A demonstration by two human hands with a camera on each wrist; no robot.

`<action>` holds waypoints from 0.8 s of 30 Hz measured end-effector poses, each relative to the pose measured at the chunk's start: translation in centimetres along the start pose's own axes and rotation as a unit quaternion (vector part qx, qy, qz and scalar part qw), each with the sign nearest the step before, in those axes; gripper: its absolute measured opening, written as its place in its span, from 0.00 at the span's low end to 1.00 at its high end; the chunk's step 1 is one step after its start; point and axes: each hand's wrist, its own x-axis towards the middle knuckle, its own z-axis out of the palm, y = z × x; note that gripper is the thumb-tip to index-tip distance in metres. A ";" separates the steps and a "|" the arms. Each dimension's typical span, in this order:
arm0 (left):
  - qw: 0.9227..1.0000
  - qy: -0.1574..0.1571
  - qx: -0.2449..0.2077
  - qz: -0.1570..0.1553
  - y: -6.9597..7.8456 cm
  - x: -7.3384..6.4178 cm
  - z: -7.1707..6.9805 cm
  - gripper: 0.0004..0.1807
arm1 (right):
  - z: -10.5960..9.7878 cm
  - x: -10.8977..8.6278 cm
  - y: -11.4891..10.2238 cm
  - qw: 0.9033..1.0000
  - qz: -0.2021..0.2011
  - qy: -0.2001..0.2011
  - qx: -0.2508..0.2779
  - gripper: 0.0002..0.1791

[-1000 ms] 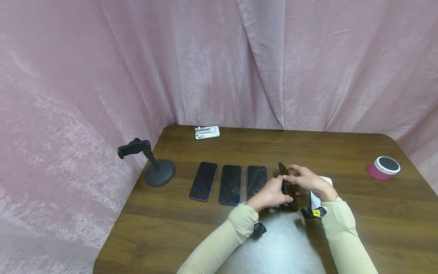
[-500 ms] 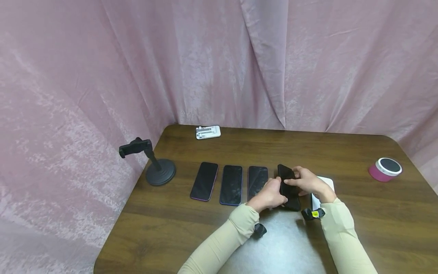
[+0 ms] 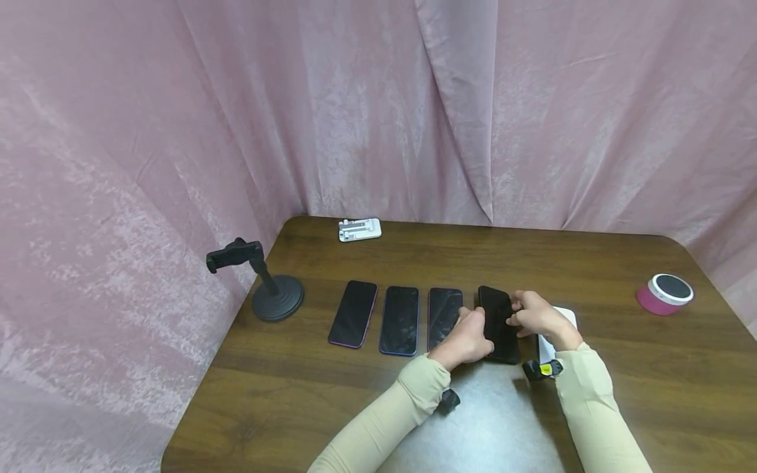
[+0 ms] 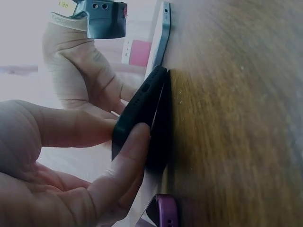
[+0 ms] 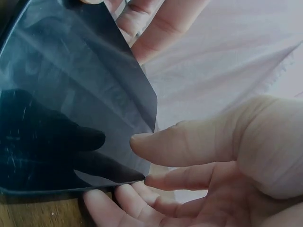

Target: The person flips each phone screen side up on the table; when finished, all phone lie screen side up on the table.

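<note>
A black smartphone [image 3: 499, 325] tilts on the table, its right edge down and its left edge raised in the left wrist view. My left hand [image 3: 469, 337] pinches that raised edge between thumb [image 4: 78, 127] and fingers. At the opposite side is my right hand [image 3: 537, 316], its fingertips [image 5: 102, 203] at the phone's edge. In the right wrist view the right thumb stands slightly off the dark screen [image 5: 61, 94]. Left of the hands lie three more phones in a row, a purple-edged one [image 3: 353, 314], a blue-edged one [image 3: 399, 320] and another [image 3: 443, 312] partly behind my left hand.
A white phone [image 3: 547, 348] lies partly under my right wrist. At the left edge stands a black phone stand [image 3: 276, 297]. A white folded holder [image 3: 359, 230] lies at the back, and a pink-and-white round container [image 3: 664, 293] at the far right. A pale sheet [image 3: 473, 427] covers the front.
The black phone has turned from nearly on edge to almost flat, its screen now facing up. My right hand has shifted slightly right, and its thumb has come off the screen.
</note>
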 end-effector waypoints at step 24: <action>0.999 -0.040 0.008 -0.032 0.9 -1.0 0.1 0.41 | 0.0 0.2 0.3 1.000 0.004 0.007 -0.008 0.35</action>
